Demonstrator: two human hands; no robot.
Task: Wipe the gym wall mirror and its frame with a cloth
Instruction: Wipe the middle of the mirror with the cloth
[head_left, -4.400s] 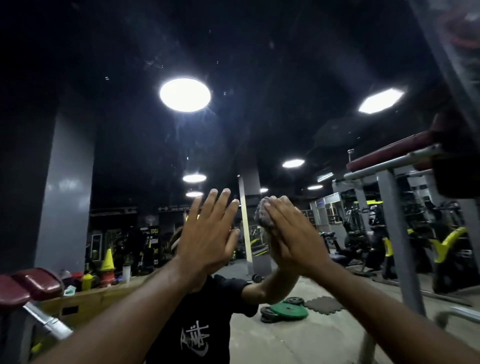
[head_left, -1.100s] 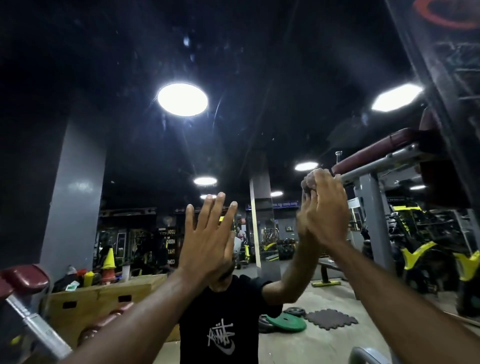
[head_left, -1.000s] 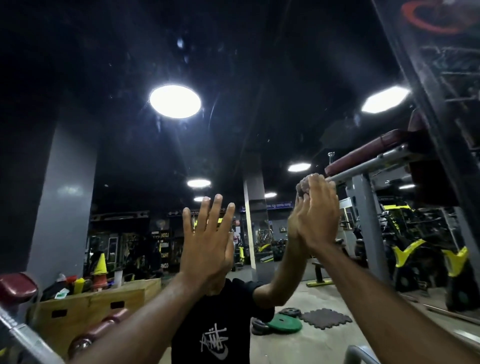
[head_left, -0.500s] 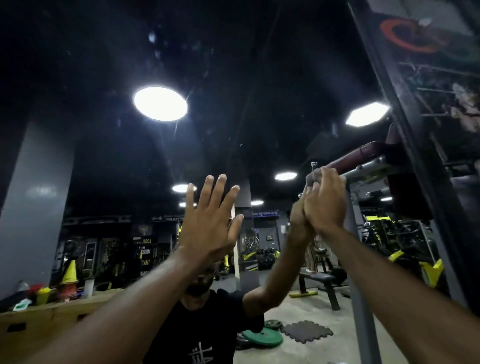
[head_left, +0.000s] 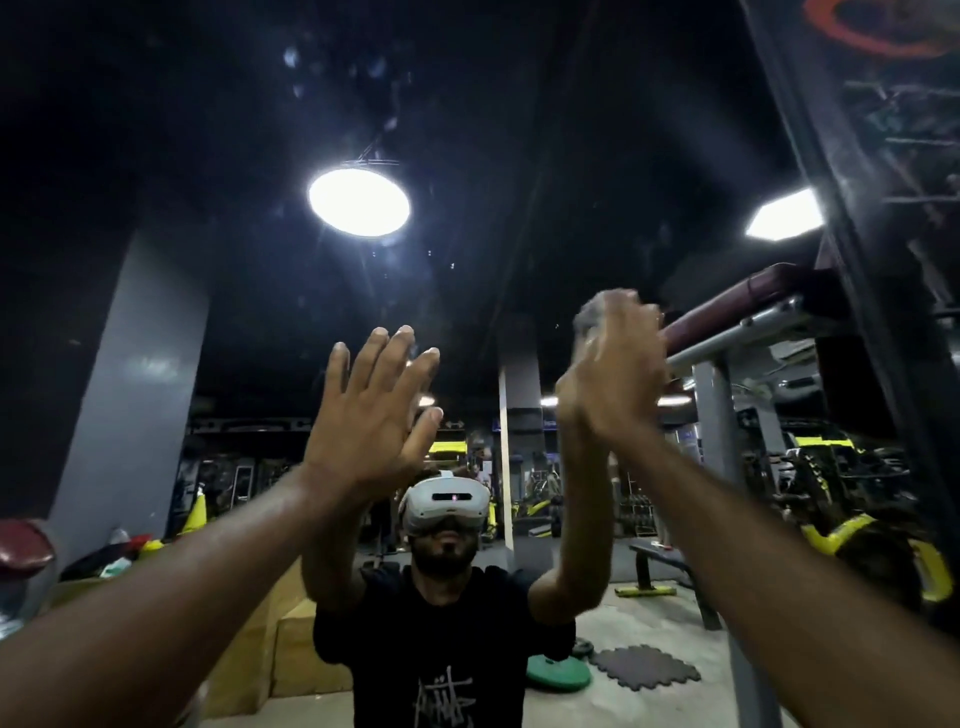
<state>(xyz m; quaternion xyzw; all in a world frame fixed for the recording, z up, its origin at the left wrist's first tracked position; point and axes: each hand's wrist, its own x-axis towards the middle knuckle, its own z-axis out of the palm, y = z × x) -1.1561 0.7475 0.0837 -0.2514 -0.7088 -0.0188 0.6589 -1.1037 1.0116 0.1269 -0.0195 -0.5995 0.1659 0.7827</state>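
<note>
Left hand (head_left: 371, 415) is flat on the mirror (head_left: 467, 130), fingers spread, holding nothing. Right hand (head_left: 615, 374) is a bit blurry, but its fingers look straight and close together, pressing the grey cloth (head_left: 589, 317) onto the mirror glass, over toward the mirror's dark frame (head_left: 839, 234) on its right edge

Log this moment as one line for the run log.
phase: wiping mirror | left hand: flat on mirror | right hand: pressing cloth to mirror | frame: untouched
</note>
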